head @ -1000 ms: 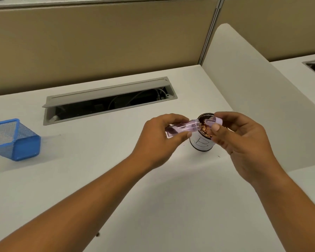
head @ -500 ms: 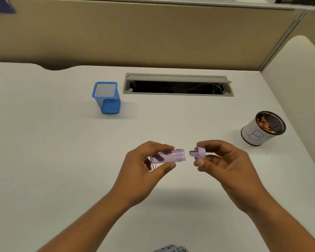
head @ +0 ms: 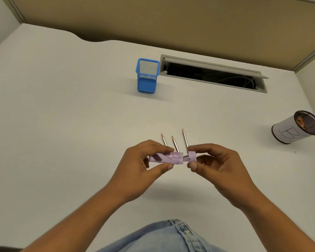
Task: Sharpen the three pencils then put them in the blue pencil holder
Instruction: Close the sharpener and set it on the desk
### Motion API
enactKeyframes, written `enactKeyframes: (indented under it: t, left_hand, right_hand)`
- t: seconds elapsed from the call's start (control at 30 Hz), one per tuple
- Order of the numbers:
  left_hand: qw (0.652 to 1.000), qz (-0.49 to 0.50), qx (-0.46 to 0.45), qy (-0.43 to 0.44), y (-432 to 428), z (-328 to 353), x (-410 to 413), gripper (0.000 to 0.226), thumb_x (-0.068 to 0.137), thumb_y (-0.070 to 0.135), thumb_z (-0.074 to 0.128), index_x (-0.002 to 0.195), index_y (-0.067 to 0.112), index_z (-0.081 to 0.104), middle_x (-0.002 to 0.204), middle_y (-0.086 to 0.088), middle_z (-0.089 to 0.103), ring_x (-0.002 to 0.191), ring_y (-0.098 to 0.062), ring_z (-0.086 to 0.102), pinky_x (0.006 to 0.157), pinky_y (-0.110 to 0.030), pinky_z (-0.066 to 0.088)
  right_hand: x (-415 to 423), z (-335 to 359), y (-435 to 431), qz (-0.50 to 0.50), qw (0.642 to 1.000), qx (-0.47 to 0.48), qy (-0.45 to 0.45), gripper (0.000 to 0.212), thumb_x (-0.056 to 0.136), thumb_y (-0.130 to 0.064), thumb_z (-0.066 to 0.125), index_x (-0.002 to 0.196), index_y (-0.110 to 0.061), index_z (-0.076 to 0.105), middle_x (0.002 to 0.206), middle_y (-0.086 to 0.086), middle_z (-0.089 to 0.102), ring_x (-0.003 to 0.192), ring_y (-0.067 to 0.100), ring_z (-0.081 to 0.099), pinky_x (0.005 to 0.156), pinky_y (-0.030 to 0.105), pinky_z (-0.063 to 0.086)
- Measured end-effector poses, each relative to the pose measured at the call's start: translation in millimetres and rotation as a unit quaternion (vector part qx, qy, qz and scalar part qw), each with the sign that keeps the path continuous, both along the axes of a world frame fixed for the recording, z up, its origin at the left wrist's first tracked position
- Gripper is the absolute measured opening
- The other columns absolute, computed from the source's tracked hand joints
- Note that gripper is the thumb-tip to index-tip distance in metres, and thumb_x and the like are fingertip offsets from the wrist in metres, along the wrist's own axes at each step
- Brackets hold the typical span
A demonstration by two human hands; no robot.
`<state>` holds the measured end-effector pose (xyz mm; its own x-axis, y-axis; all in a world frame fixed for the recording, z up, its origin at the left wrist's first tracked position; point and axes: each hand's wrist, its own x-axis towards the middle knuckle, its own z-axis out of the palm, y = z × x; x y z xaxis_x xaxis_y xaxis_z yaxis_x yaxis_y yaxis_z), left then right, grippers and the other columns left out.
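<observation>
My left hand (head: 144,166) grips the clear purple sharpener body (head: 166,158), held level above the white desk (head: 62,115). My right hand (head: 216,166) pinches the purple sharpener cap (head: 192,156), which sits a small gap to the right of the body. Three sharpened pencils (head: 175,145) lie on the desk just behind my hands, their points facing away; my hands hide their lower ends. The blue mesh pencil holder (head: 147,77) stands upright further back, with nothing in it that I can see.
A white-wrapped cup (head: 293,131) with shavings inside stands at the right. An open cable tray slot (head: 213,73) runs along the back beside the holder. Beige partition walls close the desk at the back and right. My jeans (head: 171,237) show at the bottom edge.
My hands have come away from the shavings cup toward the middle of the desk. The view has swung left and down, so the three pencils now show behind my hands.
</observation>
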<state>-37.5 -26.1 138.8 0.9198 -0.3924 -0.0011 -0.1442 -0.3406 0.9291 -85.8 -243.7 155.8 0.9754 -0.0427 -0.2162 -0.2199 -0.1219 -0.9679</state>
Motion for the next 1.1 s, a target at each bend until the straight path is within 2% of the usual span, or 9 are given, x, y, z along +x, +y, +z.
enactKeyframes:
  t: [0.13, 0.3, 0.43, 0.6, 0.7, 0.9, 1.1]
  left_hand:
    - [1.0, 0.007, -0.005, 0.005, 13, 1, 0, 0.025, 0.079, 0.023, 0.08, 0.102, 0.034, 0.075, 0.097, 0.021, 0.07, 0.088, -0.007, 0.063, 0.059, -0.016, 0.045]
    - [1.0, 0.021, 0.001, -0.004, 21, 3, 2, 0.025, 0.08, 0.027, 0.079, 0.103, 0.036, 0.073, 0.098, 0.022, 0.07, 0.091, -0.006, 0.063, 0.061, -0.02, 0.048]
    - [1.0, 0.028, -0.002, -0.003, 22, 6, 0, 0.025, 0.08, 0.027, 0.08, 0.101, 0.04, 0.072, 0.1, 0.024, 0.069, 0.09, -0.006, 0.063, 0.061, -0.019, 0.048]
    - [1.0, 0.014, 0.004, -0.009, 16, 11, -5, 0.027, 0.08, 0.03, 0.079, 0.098, 0.048, 0.069, 0.102, 0.028, 0.066, 0.094, 0.0, 0.061, 0.063, -0.014, 0.048]
    - [1.0, 0.008, 0.003, -0.011, 13, 13, -5, 0.026, 0.079, 0.03, 0.079, 0.098, 0.046, 0.07, 0.101, 0.029, 0.066, 0.091, 0.003, 0.06, 0.063, -0.008, 0.046]
    - [1.0, -0.003, 0.001, 0.014, 13, 16, -10, 0.029, 0.075, 0.041, 0.077, 0.103, 0.034, 0.076, 0.088, 0.022, 0.074, 0.086, 0.0, 0.065, 0.066, -0.006, 0.047]
    - [0.998, -0.019, 0.014, -0.064, 10, 22, -19, 0.026, 0.078, 0.029, 0.08, 0.103, 0.027, 0.077, 0.088, 0.021, 0.07, 0.079, 0.0, 0.061, 0.066, -0.005, 0.042]
  right_hand:
    - [3, 1, 14, 0.002, 1.0, 0.008, -0.009, 0.031, 0.076, -0.009, 0.081, 0.102, -0.023, 0.076, 0.089, 0.008, 0.078, 0.074, 0.017, 0.068, 0.068, 0.025, 0.056]
    - [6, 1, 23, -0.008, 0.999, 0.017, -0.032, 0.031, 0.07, -0.021, 0.08, 0.101, -0.023, 0.077, 0.095, 0.003, 0.078, 0.074, 0.014, 0.065, 0.066, 0.023, 0.054]
    - [7, 2, 25, 0.0, 0.999, 0.025, -0.038, 0.03, 0.072, -0.019, 0.083, 0.102, -0.024, 0.077, 0.096, 0.004, 0.078, 0.077, 0.015, 0.065, 0.066, 0.022, 0.053]
    - [5, 5, 26, 0.026, 0.999, -0.002, -0.038, 0.032, 0.072, -0.02, 0.081, 0.104, -0.023, 0.076, 0.095, 0.005, 0.078, 0.078, 0.023, 0.069, 0.069, 0.029, 0.059]
    - [3, 8, 26, 0.026, 0.999, -0.011, -0.046, 0.032, 0.072, -0.02, 0.081, 0.103, -0.023, 0.076, 0.094, 0.003, 0.078, 0.079, 0.024, 0.07, 0.07, 0.027, 0.058]
    - [-1, 16, 21, 0.031, 0.998, 0.007, -0.045, 0.028, 0.07, -0.021, 0.081, 0.098, -0.022, 0.079, 0.089, 0.001, 0.08, 0.076, 0.01, 0.072, 0.069, 0.016, 0.054]
    - [-8, 19, 18, 0.04, 0.999, 0.01, -0.03, 0.026, 0.066, -0.023, 0.081, 0.092, -0.02, 0.08, 0.093, -0.001, 0.08, 0.071, 0.009, 0.071, 0.065, 0.017, 0.054]
